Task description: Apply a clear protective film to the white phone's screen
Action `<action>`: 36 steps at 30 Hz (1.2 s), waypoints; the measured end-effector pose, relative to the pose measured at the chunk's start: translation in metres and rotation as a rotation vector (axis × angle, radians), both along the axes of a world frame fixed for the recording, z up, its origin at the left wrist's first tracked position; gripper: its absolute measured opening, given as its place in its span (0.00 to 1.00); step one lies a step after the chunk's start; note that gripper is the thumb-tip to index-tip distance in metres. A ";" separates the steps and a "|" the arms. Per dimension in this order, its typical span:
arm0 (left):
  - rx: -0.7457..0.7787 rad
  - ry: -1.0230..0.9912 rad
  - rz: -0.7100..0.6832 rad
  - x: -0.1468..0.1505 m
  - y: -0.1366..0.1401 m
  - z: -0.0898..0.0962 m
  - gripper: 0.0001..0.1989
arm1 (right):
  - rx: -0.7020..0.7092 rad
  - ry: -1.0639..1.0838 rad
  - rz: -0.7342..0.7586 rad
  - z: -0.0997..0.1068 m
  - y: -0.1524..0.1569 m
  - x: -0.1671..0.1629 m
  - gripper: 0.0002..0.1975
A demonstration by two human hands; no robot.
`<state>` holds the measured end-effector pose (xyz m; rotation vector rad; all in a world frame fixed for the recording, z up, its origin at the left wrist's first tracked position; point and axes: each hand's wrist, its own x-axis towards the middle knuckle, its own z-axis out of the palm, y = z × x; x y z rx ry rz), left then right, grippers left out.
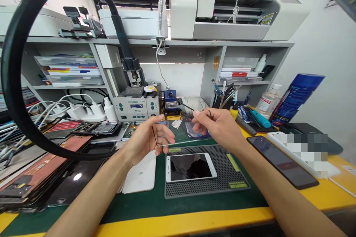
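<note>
A thin clear glass screen protector with dark edging (189, 142) is held up between my hands, tilted above the mat. At its left end is my left hand (151, 135), thumb up and fingers curled at the edge. My right hand (215, 124) pinches its upper right side between thumb and fingers. Below lies a white-framed phone (191, 167), its dark screen facing up, on a grey perforated mat (228, 177). A white tablet-like device (140, 174) lies face down under my left wrist.
A black ring-shaped arm (13, 81) arches over the left side. Stacked screens (50, 163) lie at left. A soldering station (136, 107) stands behind. At right are a black phone (280, 161), a clear bottle (269, 100) and a tool holder (222, 98).
</note>
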<state>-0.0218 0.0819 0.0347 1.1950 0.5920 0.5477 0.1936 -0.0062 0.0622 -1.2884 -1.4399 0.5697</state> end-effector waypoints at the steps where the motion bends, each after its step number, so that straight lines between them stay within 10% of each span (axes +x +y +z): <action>1: -0.002 0.000 0.000 0.000 0.000 0.000 0.30 | -0.004 -0.006 -0.003 0.000 0.000 0.000 0.20; 20: -0.085 0.000 0.040 0.001 -0.001 0.005 0.33 | -0.114 0.167 0.078 0.002 0.004 0.006 0.33; 36: -0.140 -0.087 0.138 0.000 -0.002 0.009 0.33 | -0.078 -0.030 -0.049 -0.012 0.001 -0.007 0.25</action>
